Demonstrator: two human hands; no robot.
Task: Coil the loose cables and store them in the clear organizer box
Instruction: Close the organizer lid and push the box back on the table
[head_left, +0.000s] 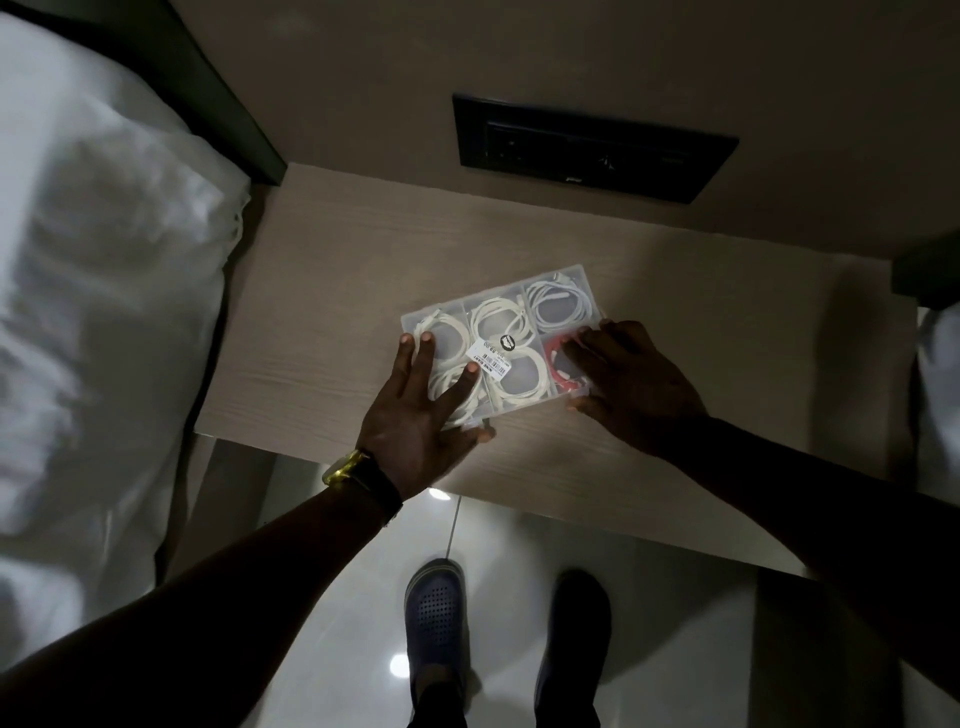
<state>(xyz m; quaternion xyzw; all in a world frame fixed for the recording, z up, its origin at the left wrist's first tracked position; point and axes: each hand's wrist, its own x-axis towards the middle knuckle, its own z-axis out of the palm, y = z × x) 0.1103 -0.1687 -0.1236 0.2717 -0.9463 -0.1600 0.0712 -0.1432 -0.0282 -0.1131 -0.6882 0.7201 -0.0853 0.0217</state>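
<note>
The clear organizer box (511, 343) lies flat on the light wood-grain table (322, 291), near the table's front edge, with its lid closed and a white price label (490, 359) on top. The box has six compartments. Five of them hold coiled white cables (498, 314); the near-right compartment holds a coiled red cable (561, 371). The left hand (421, 410) is spread wide and lies palm-down on the left end of the lid, fingertips over the two left compartments and thumb at the near-left corner. The right hand (631, 379) is also spread flat, palm-down, on the right end of the box, fingers over the red cable compartment; it grasps nothing. A gold wristwatch (353, 467) sits on the left wrist. A dark switch panel (587, 145) is mounted on the wall behind the table. White bedding (93, 291) lies to the left. Two dark shoes (434, 613) stand on the glossy floor below.
</note>
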